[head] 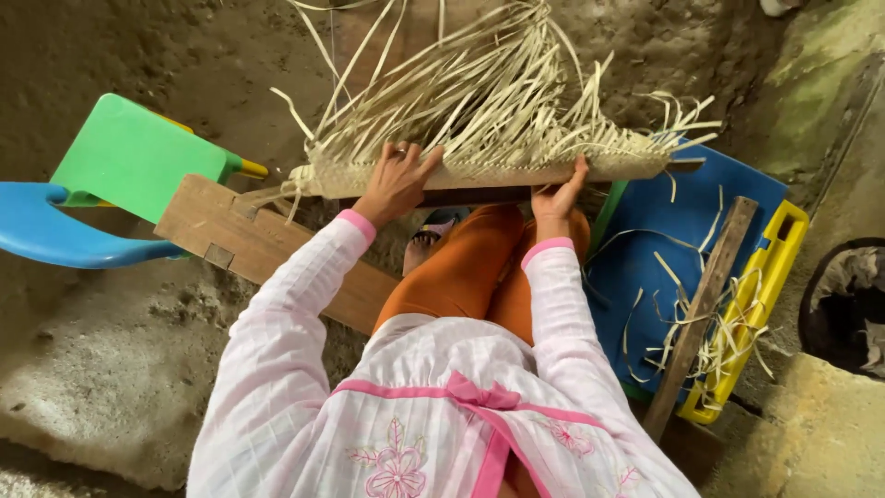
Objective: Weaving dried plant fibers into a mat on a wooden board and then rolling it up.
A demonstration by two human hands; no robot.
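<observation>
A partly woven mat of pale, flat straw strips (489, 166) lay across a long wooden board (277, 244), just above the person's knees in orange trousers (461, 267). Its finished woven band ran left to right along the near edge, and loose unwoven strips fanned upward and away from it in a tangled spray.

The left hand (396, 184) rested on the woven band with the palm down and the fingers spread wide and nearly straight, pressing on the weave rather than closing around it; a ring showed on one finger. The right hand (558, 195) gripped the band's near edge farther to the right, fingers curled under and thumb on top, so it was partly closed on the mat. Both arms wore pink-and-white checked sleeves with pink cuffs.

Under the mat, the wooden board slanted down to the left over the earthen floor (111, 369). A sandalled foot (431, 235) showed between the board and the knees. To the left stood a green and blue plastic child's chair (120, 175), touching the board's far end. To the right lay a blue plastic panel with a yellow rim (664, 267), strewn with cut straw scraps, and a narrow wooden stick (702, 304) leaned across it. A dark round container (843, 304) sat at the far right edge, only partly in view.
</observation>
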